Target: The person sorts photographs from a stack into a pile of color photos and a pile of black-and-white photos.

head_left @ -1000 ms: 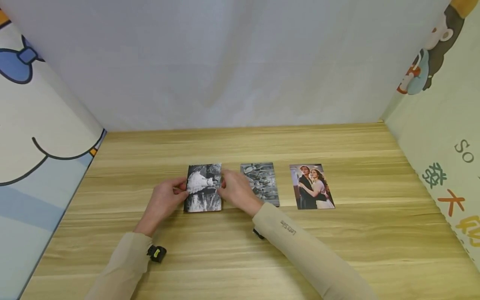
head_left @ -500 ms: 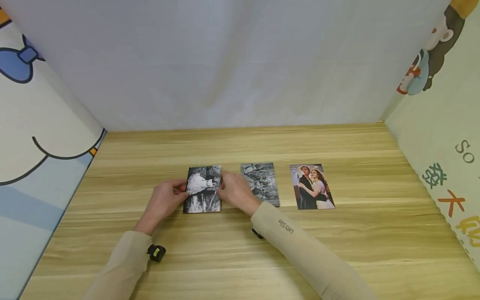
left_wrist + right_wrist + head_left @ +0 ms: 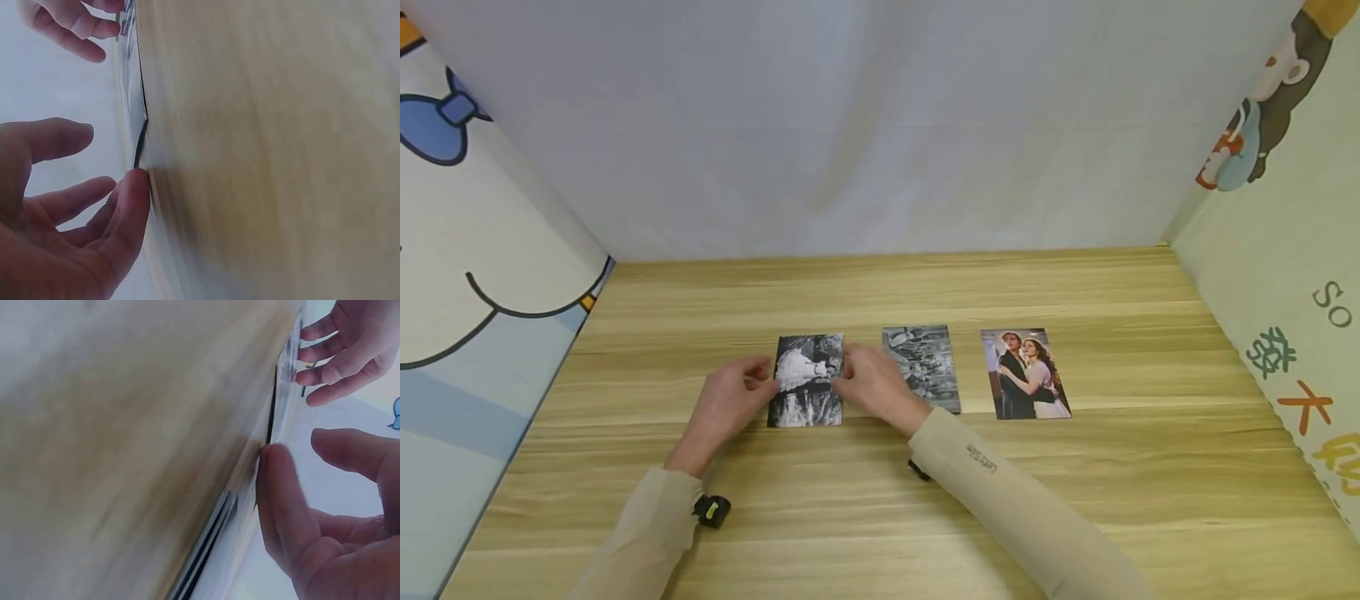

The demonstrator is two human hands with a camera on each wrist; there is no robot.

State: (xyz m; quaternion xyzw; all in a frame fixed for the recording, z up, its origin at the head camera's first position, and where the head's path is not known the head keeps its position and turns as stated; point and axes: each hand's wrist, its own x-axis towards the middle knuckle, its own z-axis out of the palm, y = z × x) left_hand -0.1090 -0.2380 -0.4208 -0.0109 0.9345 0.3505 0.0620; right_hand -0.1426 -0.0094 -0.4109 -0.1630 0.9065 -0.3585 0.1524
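Note:
A black-and-white photo card (image 3: 808, 381) with a white-dressed figure lies on the wooden table, between both hands. At its left edge is my left hand (image 3: 730, 404); in the left wrist view the thumb stands away from the card (image 3: 132, 81) and a fingertip touches the card's edge. My right hand (image 3: 876, 385) is at the opposite edge. Its thumb is also raised clear in the right wrist view, while the fingertips (image 3: 275, 456) touch the card's side. The right hand partly covers a second grey photo card (image 3: 934, 362).
A colour photo card (image 3: 1028, 379) of a couple lies further right in the same row. The wooden table (image 3: 820, 517) meets a pale cloth backdrop (image 3: 880, 133) behind, with printed panels on the left and right.
The black-and-white card's far edge has shifted slightly toward me, and it now lies flat. Both hands stay beside it, with the left fingers loosened a little. The other two cards have not moved.

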